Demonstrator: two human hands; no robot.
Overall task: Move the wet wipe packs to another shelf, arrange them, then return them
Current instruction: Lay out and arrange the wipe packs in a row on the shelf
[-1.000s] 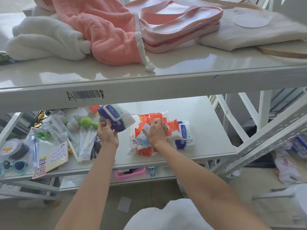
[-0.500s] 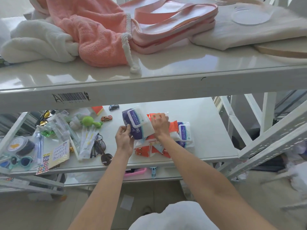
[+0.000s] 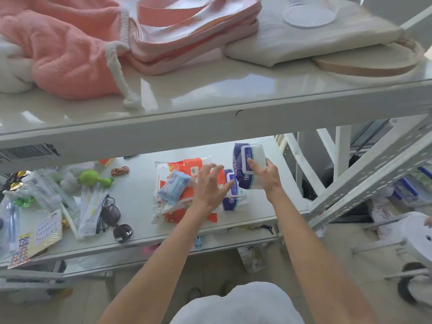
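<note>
White metal shelving holds a lower shelf strewn with wipe packs. The right hand grips a purple pack just right of the pile, while the left hand hovers open over it.

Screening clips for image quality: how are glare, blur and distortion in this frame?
Head view: strong window glare on the glossy top shelf; lower shelf shaded but readable. Left hand slightly motion-blurred; right hand and its purple pack sharper, though the print is unreadable. Wide-angle bending shows in the shelf edge and the upright; the barcode label is smeared.
</note>
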